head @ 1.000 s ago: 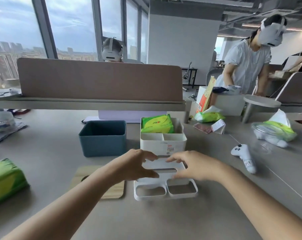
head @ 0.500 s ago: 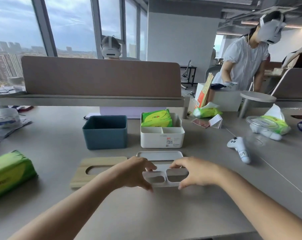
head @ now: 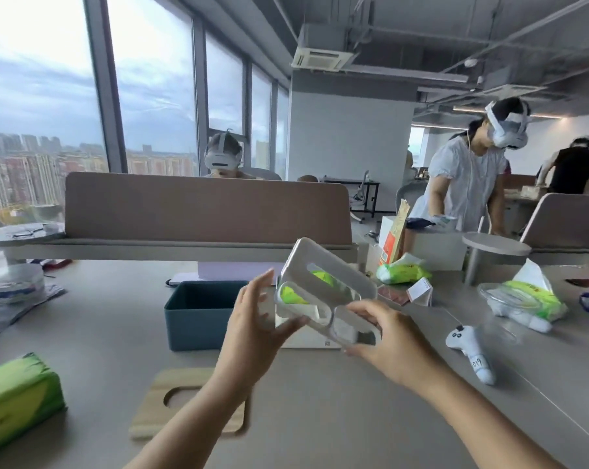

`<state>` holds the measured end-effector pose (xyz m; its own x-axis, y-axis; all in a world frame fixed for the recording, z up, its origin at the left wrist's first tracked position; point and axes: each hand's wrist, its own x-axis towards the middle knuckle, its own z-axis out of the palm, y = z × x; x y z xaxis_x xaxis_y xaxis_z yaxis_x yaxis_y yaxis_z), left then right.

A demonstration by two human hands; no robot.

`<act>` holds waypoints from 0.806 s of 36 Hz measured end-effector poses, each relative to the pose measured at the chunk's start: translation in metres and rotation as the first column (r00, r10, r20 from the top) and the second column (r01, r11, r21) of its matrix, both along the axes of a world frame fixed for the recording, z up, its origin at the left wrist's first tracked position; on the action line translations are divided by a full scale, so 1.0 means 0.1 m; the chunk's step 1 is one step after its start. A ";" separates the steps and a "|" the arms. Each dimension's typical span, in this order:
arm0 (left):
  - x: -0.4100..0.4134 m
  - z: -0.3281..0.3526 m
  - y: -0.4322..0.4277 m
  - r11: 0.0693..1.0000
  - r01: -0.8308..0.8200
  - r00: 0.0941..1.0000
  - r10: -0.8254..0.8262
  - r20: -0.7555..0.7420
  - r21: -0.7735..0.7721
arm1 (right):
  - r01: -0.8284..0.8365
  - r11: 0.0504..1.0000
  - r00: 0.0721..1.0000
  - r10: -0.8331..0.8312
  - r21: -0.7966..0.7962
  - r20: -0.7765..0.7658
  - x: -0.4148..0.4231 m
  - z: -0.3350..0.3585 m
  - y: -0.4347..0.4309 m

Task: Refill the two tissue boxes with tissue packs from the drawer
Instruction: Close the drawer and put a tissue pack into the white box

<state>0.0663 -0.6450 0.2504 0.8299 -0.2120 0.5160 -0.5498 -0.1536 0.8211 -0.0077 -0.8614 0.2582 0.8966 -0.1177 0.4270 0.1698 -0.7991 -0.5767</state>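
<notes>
Both hands hold the white lid [head: 326,282] tilted in the air above the white tissue box [head: 308,340], which it mostly hides. My left hand [head: 255,330] grips the lid's left edge and my right hand [head: 384,340] grips its near right edge. A green tissue pack inside the white box shows through the lid's openings. To the left stands the teal tissue box [head: 200,318], open on top. Its wooden lid [head: 171,401] with an oval slot lies flat on the table before it. Another green tissue pack [head: 15,397] lies at the far left.
A white controller [head: 469,350] lies to the right. An opened green pack [head: 526,299] and another green pack [head: 403,272] sit at the back right. A brown divider [head: 205,208] crosses behind the boxes. A clear tub [head: 14,282] stands far left. People in headsets work beyond.
Both hands have lifted the white lid off the table and tipped it up over the white box. The view has swung upward.
</notes>
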 end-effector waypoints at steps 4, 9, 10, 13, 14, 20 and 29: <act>-0.09 0.14 -0.12 0.950 0.132 0.971 -0.181 -0.156 -0.283 | 0.027 0.995 0.995 -0.035 0.094 0.091 0.10 -0.02 0.09; -0.15 0.25 -0.15 0.908 0.194 0.959 -0.255 -0.121 -0.372 | 0.004 0.978 0.999 -0.013 0.211 0.039 0.15 -0.07 0.14; -0.15 0.28 -0.14 0.907 0.211 0.958 -0.266 -0.107 -0.364 | -0.007 0.972 1.000 0.001 0.236 0.027 0.14 -0.07 0.15; -0.14 0.36 -0.12 0.928 0.249 0.960 -0.275 -0.056 -0.278 | -0.011 0.968 1.000 0.007 0.253 0.017 0.13 -0.08 0.19; -0.13 0.40 -0.11 0.941 0.254 0.962 -0.270 -0.044 -0.224 | -0.009 0.970 1.000 0.007 0.243 0.011 0.12 -0.08 0.19; -0.07 0.61 -0.18 0.977 0.106 0.993 -0.114 0.036 0.184 | 0.016 0.979 1.000 -0.021 0.201 0.023 0.09 -0.07 0.17; 0.10 0.77 -0.03 0.851 -0.193 0.867 -0.085 0.490 0.489 | -0.024 0.947 0.987 -0.028 0.320 0.157 0.07 0.29 -0.08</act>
<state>0.0765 -0.6481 0.3273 0.5241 -0.5185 0.6756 -0.8238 -0.5098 0.2478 -0.0008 -0.8698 0.2868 0.8207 -0.2733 0.5018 0.2773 -0.5773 -0.7680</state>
